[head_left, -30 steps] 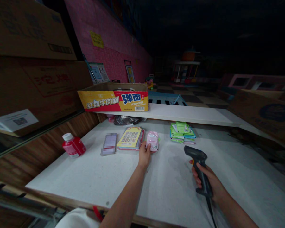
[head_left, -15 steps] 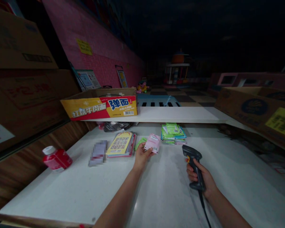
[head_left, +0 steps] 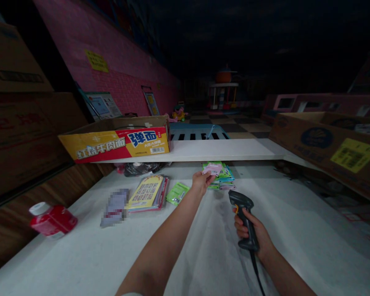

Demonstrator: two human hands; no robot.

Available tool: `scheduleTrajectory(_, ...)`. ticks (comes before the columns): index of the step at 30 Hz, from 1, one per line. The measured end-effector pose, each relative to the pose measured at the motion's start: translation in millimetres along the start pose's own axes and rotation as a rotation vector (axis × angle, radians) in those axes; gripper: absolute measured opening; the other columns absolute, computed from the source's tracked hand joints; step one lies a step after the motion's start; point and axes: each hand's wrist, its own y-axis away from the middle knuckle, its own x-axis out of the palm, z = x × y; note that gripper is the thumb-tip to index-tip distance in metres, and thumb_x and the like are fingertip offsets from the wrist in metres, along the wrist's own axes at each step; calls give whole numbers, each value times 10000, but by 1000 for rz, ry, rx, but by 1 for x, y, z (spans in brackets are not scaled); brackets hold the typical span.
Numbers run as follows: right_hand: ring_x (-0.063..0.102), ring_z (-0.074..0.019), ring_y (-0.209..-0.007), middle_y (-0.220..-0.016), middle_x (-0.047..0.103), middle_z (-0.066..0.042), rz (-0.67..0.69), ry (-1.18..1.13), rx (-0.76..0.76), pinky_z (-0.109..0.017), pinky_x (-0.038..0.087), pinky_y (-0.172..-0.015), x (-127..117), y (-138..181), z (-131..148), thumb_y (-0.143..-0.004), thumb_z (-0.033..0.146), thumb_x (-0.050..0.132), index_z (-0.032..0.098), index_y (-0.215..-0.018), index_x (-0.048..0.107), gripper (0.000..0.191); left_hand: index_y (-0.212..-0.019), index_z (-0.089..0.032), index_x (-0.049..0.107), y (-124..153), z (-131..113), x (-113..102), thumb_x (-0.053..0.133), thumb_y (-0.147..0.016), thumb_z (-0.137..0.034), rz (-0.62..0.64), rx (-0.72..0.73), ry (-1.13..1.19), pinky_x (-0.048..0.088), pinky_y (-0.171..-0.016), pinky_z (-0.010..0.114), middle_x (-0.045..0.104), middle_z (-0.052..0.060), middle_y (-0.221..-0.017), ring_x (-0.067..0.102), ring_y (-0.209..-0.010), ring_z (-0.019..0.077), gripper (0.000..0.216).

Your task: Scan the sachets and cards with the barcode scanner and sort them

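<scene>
While the left hand (head_left: 202,181) holds a small, flat, pale pink packet (head_left: 213,168) at a stacked pile of green, blue and pink packets (head_left: 225,179), the right hand (head_left: 260,236) carries a black, pistol-shaped plastic scanner (head_left: 247,224). The left grip is closed, thumb and fingers pinching the packet's near edge; whether the packet touches the pile cannot be told from this angle. The right grip is wrapped around the scanner's handle, a black cable (head_left: 255,265) running from its base.

Judging by the layout, the handling looks partway through: several packets are gathered in the pile on the white worktop (head_left: 203,250), near the front edge of a raised white shelf (head_left: 225,150), but the pink one is not yet released. One flat, bright green packet (head_left: 177,193) lies apart from the pile, in neither hand. Just beside it, a stack with a yellow printed cover (head_left: 145,192) rests on the worktop, and next to that a greyish-violet object (head_left: 115,206) is too blurred to identify. Farther left is a red bottle with a white cap (head_left: 56,222).
</scene>
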Motion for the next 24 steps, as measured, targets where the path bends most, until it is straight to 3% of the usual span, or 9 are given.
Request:
scheduleTrajectory(6, 319, -43, -393, -568, 452, 49, -13, -25, 5, -146, 252, -345, 2, 1, -1, -717, 405, 752, 155, -865, 607, 325, -694, -134, 528, -15, 7, 10, 809, -668, -184, -72, 77, -162, 580, -555, 254, 644, 14, -584, 660, -538, 138, 287)
scheduleTrajectory(10, 323, -39, -397, -570, 460, 48, -23, -47, 6, -140, 253, -348, 2, 1, -1, -709, 395, 761, 144, -876, 618, 334, -595, -149, 527, -17, 14, 2, 802, -661, -280, -114, 110, -359, 439, -387, 200, 591, -6, -460, 580, -390, 129, 312)
scheduleTrajectory(13, 327, -48, -394, -572, 458, 47, -23, -19, 7, -150, 261, -343, 0, 0, -1, -719, 409, 747, 154, -874, 617, 326, -531, -152, 532, -19, 18, -5, 799, -652, -319, -145, 135, -478, 355, -360, 183, 557, -12, -413, 549, -357, 121, 338)
scheduleTrajectory(19, 322, -50, -396, -573, 451, 50, -13, -16, 4, -150, 263, -346, -1, -1, -1, -724, 406, 742, 166, -868, 608, 310, -621, -168, 575, -14, 19, -11, 707, -743, -357, -149, 253, -751, 378, -446, 211, 590, -8, -490, 577, -431, 135, 261)
scheduleTrajectory(24, 315, -46, -395, -566, 451, 52, -13, -35, 6, -142, 259, -344, 2, 1, 0, -711, 395, 754, 169, -847, 613, 299, -788, -175, 609, 8, 13, -19, 754, -697, -275, -136, 620, -1090, 456, -688, 291, 620, 23, -729, 615, -727, 191, 198)
